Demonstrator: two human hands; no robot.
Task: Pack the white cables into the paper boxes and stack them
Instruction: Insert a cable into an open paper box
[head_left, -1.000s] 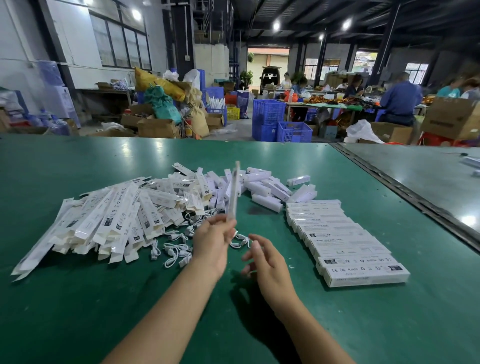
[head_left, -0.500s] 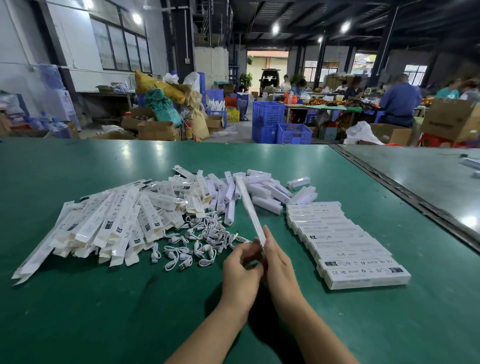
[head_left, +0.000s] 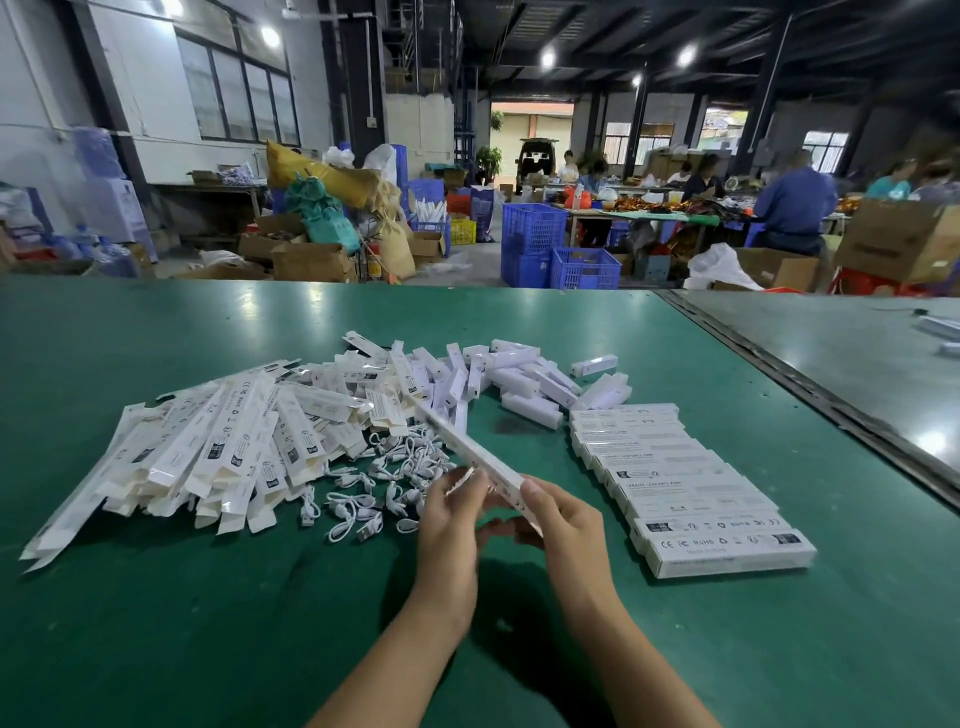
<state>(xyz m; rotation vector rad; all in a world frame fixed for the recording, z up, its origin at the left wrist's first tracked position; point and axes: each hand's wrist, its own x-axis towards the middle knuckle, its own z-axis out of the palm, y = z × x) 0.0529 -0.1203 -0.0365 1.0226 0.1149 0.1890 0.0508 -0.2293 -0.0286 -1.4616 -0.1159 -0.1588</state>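
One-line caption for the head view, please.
Left hand and right hand hold a long paper box beside loose white cables, flat boxes left, packed boxes right.

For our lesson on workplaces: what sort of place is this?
Probably a factory packing floor: a green worktable heaped with paper boxes, blue crates and cartons behind, workers at other benches.

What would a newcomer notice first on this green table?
Probably the long white paper box at the centre, held slanted by the left hand and right hand. Then the heap of flat boxes on the left of the green table, loose white cables beside it, and a neat row of closed boxes on the right.
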